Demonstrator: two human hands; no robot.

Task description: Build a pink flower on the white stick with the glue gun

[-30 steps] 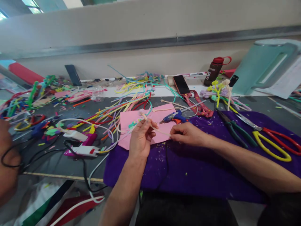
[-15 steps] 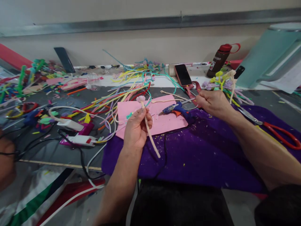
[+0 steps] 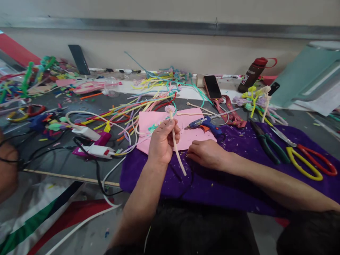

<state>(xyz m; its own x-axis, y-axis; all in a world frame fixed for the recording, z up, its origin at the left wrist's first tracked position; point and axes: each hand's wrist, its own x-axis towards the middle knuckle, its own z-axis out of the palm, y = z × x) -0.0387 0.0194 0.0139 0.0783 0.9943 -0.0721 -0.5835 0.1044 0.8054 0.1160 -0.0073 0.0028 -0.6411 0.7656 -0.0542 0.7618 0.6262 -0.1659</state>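
My left hand point(image 3: 162, 141) pinches a pipe-cleaner flower by its cream stem point(image 3: 178, 156). Its pale lilac bloom point(image 3: 170, 109) points up above my fingers, and the stem's lower end hangs over the purple cloth point(image 3: 228, 189). Beneath lies a pink sheet point(image 3: 148, 122) with bits of turquoise on it. A blue and orange glue gun point(image 3: 205, 124) rests on the sheet's right side, a glue stick jutting from its back. To the right of the flower, my right hand point(image 3: 205, 153) is low over the cloth, fingers curled; what is in them, if anything, is hidden.
Dark green-handled pliers point(image 3: 269, 143) and red and yellow-handled scissors point(image 3: 305, 152) lie at right. Behind are loose pipe cleaners point(image 3: 143, 106), a phone point(image 3: 212, 87), a bottle point(image 3: 251, 76) and a teal jug point(image 3: 305, 78). White plugs point(image 3: 98, 150) and cables run along the left, near another person's arm point(image 3: 7, 166).
My right hand has left the back of the glue gun and come left and nearer, beside the flower stem. The pliers now show. My left hand keeps its hold; the view has shifted slightly.
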